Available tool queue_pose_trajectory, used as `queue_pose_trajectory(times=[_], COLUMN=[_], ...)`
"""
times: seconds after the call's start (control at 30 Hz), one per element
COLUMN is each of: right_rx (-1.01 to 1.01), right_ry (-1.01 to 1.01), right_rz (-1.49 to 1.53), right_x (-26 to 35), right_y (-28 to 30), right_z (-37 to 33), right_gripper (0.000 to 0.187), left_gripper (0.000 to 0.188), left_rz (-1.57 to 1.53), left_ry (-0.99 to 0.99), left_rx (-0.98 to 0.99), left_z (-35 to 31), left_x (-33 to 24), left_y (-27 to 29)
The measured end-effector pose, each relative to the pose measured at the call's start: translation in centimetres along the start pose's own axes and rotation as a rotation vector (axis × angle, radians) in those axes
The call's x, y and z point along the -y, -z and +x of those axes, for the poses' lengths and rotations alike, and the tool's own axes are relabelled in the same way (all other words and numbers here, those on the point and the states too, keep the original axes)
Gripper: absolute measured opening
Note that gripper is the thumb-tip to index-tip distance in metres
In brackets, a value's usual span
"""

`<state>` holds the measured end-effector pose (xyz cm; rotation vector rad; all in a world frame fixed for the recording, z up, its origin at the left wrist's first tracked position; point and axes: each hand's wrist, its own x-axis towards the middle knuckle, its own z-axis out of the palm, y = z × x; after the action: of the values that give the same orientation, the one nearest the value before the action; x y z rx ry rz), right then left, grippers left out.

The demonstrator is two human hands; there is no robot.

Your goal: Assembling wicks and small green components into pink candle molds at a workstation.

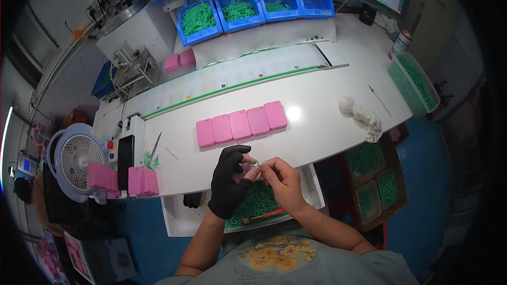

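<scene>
Left grip (229, 182), gloved: I am pinching a green piece (255, 162). Right grip (285, 183), bare: pinching it from its right. Beyond both: five pink blocks (240, 125), lying on the surface (322, 121). Beneath: drawer (174, 211), holding loose green strands (259, 200).

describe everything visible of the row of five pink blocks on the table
The row of pink blocks is five flat-topped, round-cornered pieces with a matt look; their material is unclear. They lie side by side on the white table, the row slanting away toward the right. It sits beyond the left hand and right hand, and neither touches it.
</scene>
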<state>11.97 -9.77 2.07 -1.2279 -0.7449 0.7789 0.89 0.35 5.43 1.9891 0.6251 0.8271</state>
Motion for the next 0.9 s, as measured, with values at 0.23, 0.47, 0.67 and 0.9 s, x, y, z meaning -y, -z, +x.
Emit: queue_pose_trajectory(times=[0.23,0.47,0.67,0.9], right_rx=[0.000,-0.029,-0.024,-0.019], right_ry=[-0.001,0.055,0.145,0.149], right_rz=[0.006,-0.139,-0.258,-0.247], right_x=[0.2,0.9,1.3,1.1], right_y=[0.0,0.1,0.2,0.2], right_z=[0.0,0.0,0.1,0.0], right_gripper=[0.017,0.014,0.013,0.013], left_gripper=[0.017,0.017,0.015,0.014], left_rz=[-0.007,-0.005,0.011,-0.014], left_ry=[-0.014,0.039,0.022,0.019], left_rx=[-0.002,0.014,0.036,0.033], left_z=[-0.1,-0.2,-0.5,-0.6], left_x=[0.1,-0.2,0.1,0.4], left_y=[-0.1,0.4,0.7,0.6])
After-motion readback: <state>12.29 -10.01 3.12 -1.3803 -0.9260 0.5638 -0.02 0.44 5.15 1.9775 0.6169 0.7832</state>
